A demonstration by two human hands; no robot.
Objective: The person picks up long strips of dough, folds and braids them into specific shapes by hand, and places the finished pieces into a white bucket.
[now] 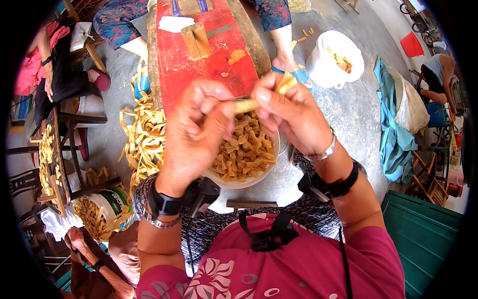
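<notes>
Above a round white tub (235, 185) full of short, tan folded pieces (243, 155), both my hands are raised close together. Between them runs a flat yellow-tan strip (244, 106). The thumb and fingers of my left hand (191, 129) pinch its left end. My right hand (294, 117) grips the other end, and a folded tan part (286, 83) sticks up between its fingers. I cannot tell whether this part belongs to the same strip. A heap of long, loose yellow strips (144, 142) lies to the left, beside the bench.
The red-topped bench (174, 70) ahead holds a wooden block (195, 41) and a white cloth (175, 24). A white bucket (323, 57) with tan pieces stands far right. Other people sit around. At the left are a strip-covered wooden bench (60, 164) and another bucket (112, 204).
</notes>
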